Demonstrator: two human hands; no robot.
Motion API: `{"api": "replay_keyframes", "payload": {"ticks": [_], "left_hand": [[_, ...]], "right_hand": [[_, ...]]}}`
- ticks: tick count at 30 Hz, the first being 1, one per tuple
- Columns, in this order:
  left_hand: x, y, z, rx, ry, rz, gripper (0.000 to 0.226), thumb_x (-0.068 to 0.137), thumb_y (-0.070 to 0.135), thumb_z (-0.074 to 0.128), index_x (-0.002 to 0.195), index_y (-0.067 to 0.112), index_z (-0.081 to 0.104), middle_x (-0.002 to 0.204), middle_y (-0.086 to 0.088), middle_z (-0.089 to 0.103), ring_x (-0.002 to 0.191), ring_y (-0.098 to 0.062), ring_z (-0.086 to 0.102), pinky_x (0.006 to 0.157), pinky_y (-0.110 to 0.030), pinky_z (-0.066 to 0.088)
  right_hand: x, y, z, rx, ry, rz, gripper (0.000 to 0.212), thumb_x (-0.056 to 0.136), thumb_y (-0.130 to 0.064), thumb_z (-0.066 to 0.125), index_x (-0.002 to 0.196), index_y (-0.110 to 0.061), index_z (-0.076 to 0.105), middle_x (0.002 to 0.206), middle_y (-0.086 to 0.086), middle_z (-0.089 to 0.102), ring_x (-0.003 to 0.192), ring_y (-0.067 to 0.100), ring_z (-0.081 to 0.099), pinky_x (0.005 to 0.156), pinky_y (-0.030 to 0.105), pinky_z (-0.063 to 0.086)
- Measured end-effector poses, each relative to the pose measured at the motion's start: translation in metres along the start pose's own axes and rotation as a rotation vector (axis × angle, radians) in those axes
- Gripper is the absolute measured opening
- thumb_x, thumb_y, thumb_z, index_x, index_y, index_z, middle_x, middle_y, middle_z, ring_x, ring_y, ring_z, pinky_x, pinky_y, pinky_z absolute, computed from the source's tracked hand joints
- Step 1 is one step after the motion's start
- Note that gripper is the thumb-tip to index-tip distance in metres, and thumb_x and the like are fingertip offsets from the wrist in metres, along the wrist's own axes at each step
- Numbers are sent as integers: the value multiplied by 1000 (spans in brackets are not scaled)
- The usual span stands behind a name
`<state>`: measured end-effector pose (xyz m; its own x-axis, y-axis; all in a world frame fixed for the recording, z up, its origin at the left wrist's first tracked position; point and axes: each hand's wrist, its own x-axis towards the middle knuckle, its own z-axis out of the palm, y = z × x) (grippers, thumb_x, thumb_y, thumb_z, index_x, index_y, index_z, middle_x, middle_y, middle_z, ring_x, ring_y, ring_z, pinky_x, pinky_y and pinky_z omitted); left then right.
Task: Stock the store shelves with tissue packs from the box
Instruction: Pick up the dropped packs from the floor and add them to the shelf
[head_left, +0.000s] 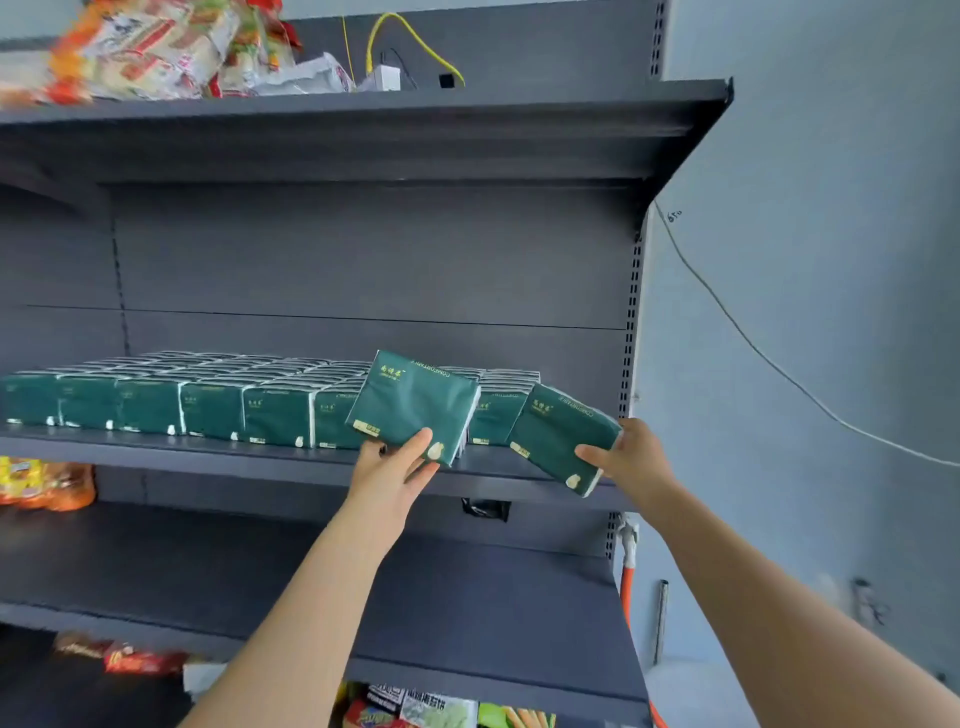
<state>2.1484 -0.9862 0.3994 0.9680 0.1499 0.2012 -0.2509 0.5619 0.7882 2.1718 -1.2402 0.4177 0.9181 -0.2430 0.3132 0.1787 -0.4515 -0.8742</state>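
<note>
Green plastic wraps the left tissue pack (415, 400), which is tilted above the front edge of the middle shelf (208, 457). The left hand (392, 470) grips its lower corner, thumb on the face. Its top edge reads COMFORTABLE, upside down, beside gold characters too small to read. The right hand (634, 457) clasps the right tissue pack (556, 434), same print, at the shelf's right end. Shelved packs (208, 402) stand in rows behind both. Snack bags (145, 52) and a yellow cable (410, 36) lie on the top shelf (467, 104).
</note>
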Motion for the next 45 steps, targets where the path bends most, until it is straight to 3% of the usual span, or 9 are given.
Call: {"api": "replay_keyframes", "payload": {"ticks": [4,9,14,20,25,29,34,40,45], "left_hand": [[55,2,-10,64,-13,-28,22,88,1,62,105,13,56,117,-8,62,108,-21,62,78,-28,52],[101,3,-20,-2,-37,-27,17,89,4,61,102,12,57,111,-6,65,102,-19,65,72,-25,57],[116,-2,-23,2,-139,-51,14,90,2,57,98,14,59,95,0,71,84,-12,70,65,-21,57],[122,-8,-25,-21,-195,-92,18,90,1,56,101,14,61,94,0,73,83,-13,71,70,-25,58],[119,-14,-23,-34,-178,-123,22,89,2,58,108,13,60,102,-2,72,88,-15,70,77,-28,58],[108,-23,-14,-28,-147,-143,21,89,2,59,106,13,60,105,-4,69,91,-16,69,81,-29,52],[89,-31,-2,-28,-123,-153,27,87,0,61,112,9,58,119,-11,64,108,-22,63,87,-31,51],[65,-38,14,-62,-145,-129,32,87,-5,59,116,8,55,117,-11,64,109,-22,62,88,-30,52],[47,-49,25,-20,-211,-130,37,87,-6,58,121,6,55,118,-10,66,110,-20,63,91,-31,53]], "right_hand": [[44,2,38,-109,-16,-34,49,81,-20,73,123,-11,50,108,2,60,89,17,53,72,27,41],[81,0,78,-220,10,-132,69,82,-22,73,142,-18,40,136,6,43,117,24,50,99,32,41],[100,6,100,-268,5,-172,73,82,-21,72,145,-21,35,136,4,39,112,15,47,92,19,33],[112,21,110,-311,-3,-121,73,84,-24,70,146,-20,32,141,8,43,131,24,40,106,33,34],[118,23,122,-270,36,-84,67,85,-21,68,143,-18,34,139,10,46,125,27,45,93,31,40],[119,18,121,-278,38,-15,53,85,-21,68,127,-9,38,121,13,55,101,27,53,76,33,45],[99,11,114,-361,122,-38,59,89,-31,63,135,-4,37,132,13,45,125,31,35,95,39,38],[40,2,101,200,98,-28,33,98,-34,44,119,-11,55,112,-2,59,107,17,54,84,27,38],[-3,0,92,481,48,-121,33,95,-40,50,118,-18,60,112,-9,66,109,8,60,98,34,47]]}}
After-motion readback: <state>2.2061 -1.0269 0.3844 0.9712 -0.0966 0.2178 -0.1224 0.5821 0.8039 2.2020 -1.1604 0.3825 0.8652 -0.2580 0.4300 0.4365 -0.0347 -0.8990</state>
